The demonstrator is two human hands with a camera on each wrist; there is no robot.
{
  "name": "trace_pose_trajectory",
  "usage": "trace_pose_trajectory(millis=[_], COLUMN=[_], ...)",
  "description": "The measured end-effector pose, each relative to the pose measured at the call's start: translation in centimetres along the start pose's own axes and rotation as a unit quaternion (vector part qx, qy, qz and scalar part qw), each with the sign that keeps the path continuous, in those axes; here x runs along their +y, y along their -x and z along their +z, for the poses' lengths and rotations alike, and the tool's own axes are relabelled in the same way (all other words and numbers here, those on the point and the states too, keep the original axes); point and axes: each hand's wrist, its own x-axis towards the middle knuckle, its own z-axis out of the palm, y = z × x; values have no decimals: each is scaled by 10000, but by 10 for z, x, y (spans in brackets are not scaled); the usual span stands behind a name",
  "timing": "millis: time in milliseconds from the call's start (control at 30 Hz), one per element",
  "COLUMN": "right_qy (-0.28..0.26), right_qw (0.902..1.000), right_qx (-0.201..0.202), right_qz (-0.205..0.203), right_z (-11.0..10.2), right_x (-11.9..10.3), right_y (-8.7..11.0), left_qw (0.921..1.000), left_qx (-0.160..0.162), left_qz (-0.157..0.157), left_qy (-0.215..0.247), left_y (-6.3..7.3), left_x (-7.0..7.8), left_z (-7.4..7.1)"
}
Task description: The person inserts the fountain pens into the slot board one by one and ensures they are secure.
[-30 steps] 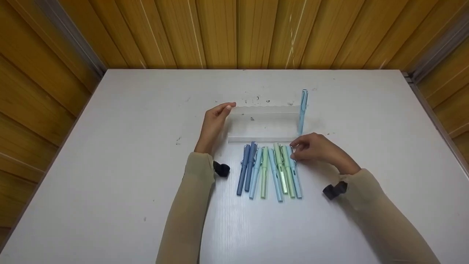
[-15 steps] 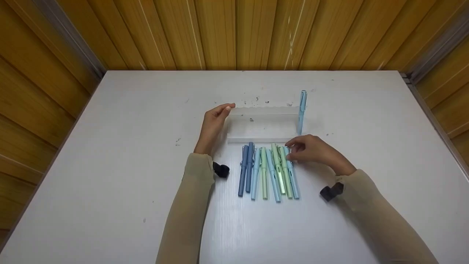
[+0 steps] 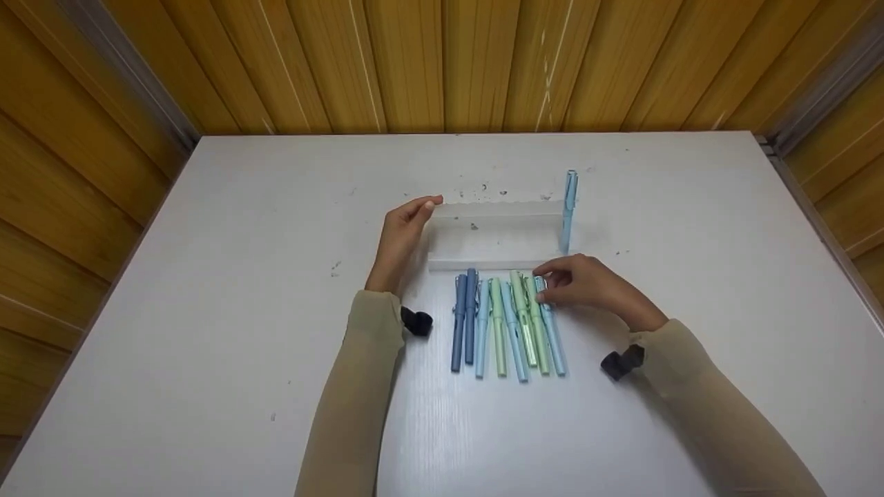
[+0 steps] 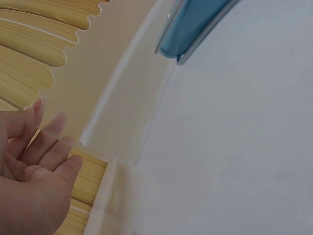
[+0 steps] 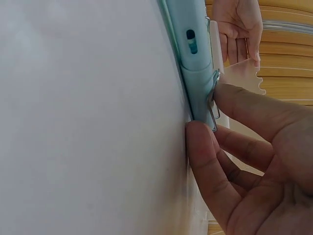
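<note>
A clear display stand [image 3: 497, 264] with a scalloped top edge stands mid-table. My left hand [image 3: 406, 231] grips its left end; in the left wrist view some fingertips show blurred through the clear panel [image 4: 93, 54]. One light-blue pen [image 3: 569, 210] stands upright at the stand's right end. In front of the stand, several dark-blue, light-blue and green pens lie side by side, caps away from me. My right hand [image 3: 587, 286] pinches the cap end of the rightmost light-blue pen [image 3: 554, 342], thumb and finger at its clip in the right wrist view.
The white table [image 3: 242, 276] carries several small dark marks. Wood-patterned panels [image 3: 414, 65] rise behind it and at both sides. A small black wrist camera [image 3: 417, 321] sits at the left sleeve, another black camera [image 3: 621, 362] at the right.
My right hand has shifted slightly left with the rightmost pen, and the cap ends of the neighbouring pens have moved a little left. The left hand keeps its hold on the stand.
</note>
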Motion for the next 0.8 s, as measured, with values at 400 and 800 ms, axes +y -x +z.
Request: trace_pose_trajectory(millis=[400,800], right_qy=[-36,-132], right_qw=[9999,9994], right_qx=[32,-56], right_qz=[-89,-306], right_z=[1,0], right_x=[1,1], right_y=[0,1], left_qw=[9999,10000], left_qx=[-27,6], left_qz=[62,79], left_qy=[105,-11], left_y=[-1,1], left_x=[-2,-1], left_z=[0,-1])
